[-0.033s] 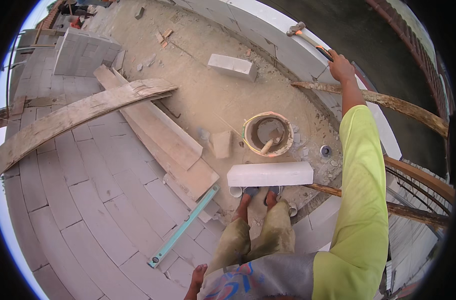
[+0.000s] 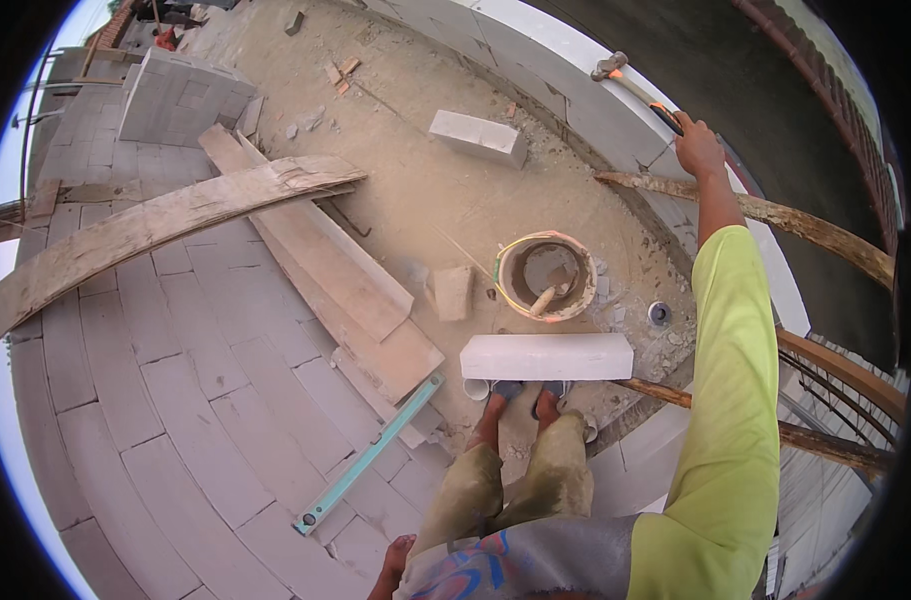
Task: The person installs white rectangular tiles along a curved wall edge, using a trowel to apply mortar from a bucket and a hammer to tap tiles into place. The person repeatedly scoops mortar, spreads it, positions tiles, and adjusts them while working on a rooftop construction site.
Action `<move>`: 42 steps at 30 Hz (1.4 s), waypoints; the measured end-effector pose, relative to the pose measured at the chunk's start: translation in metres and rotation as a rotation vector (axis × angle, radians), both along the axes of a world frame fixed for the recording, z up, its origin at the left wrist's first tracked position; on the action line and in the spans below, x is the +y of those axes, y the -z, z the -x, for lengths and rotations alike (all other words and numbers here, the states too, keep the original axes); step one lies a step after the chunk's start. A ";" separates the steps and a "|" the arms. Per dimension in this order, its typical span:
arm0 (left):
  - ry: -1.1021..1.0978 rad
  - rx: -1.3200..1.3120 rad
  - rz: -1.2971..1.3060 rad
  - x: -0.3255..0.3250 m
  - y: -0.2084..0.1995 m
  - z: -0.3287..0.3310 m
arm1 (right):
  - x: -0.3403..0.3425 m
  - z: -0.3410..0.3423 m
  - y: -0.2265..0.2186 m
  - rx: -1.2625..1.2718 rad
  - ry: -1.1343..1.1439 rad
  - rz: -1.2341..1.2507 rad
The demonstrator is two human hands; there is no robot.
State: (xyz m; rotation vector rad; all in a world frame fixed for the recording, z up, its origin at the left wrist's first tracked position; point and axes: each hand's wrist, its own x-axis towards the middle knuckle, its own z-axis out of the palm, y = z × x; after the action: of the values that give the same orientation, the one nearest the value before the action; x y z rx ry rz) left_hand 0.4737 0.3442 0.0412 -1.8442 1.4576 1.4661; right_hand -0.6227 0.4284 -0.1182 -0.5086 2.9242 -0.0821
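My right hand (image 2: pixel 698 148) is stretched far ahead to the right, its fingers wrapped round the dark grip of a hammer (image 2: pixel 637 88). The hammer has an orange-and-pale handle, and its metal head lies over the white top of the block wall (image 2: pixel 565 50); whether it touches the wall I cannot tell. Low at the left of my body, my left hand (image 2: pixel 395 555) shows only in part, with no tool visible in it and its fingers not clear. A white block (image 2: pixel 547 357) stands just in front of my feet.
Beyond the block is a bucket (image 2: pixel 512 290) with grey mix and a trowel (image 2: pixel 543 300). A teal spirit level (image 2: pixel 370 455) lies on the left blockwork beside planks (image 2: pixel 325 280). Another block (image 2: pixel 478 138) lies farther off. A wooden pole (image 2: pixel 775 212) crosses the right wall.
The whole view has shifted slightly, so the far things sit a little lower and farther right. My right hand still grips the hammer over the wall.
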 end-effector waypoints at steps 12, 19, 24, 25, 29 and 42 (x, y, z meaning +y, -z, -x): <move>0.645 -0.174 0.221 -0.056 0.119 0.052 | -0.020 -0.121 0.020 0.290 -0.192 0.500; 0.424 0.069 0.159 -0.159 0.306 0.359 | 0.036 -0.478 0.167 -0.770 0.033 0.652; 0.306 0.451 0.059 -0.205 0.515 0.525 | 0.090 -0.627 0.178 -1.142 0.157 0.525; 0.390 0.538 0.018 -0.206 0.520 0.568 | 0.095 -0.634 0.186 -1.134 0.201 0.557; 0.412 0.200 0.615 -0.178 0.536 0.646 | 0.071 -0.582 0.229 -0.873 0.409 0.623; 0.428 0.578 0.166 -0.145 0.500 0.652 | -0.093 -0.399 0.327 -0.924 0.438 0.026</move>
State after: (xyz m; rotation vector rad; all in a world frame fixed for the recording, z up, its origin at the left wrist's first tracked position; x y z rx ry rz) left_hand -0.1779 0.1988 -0.4585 -1.1058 2.1320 1.7601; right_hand -0.2235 0.3354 -0.4452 0.1638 2.0622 -0.3136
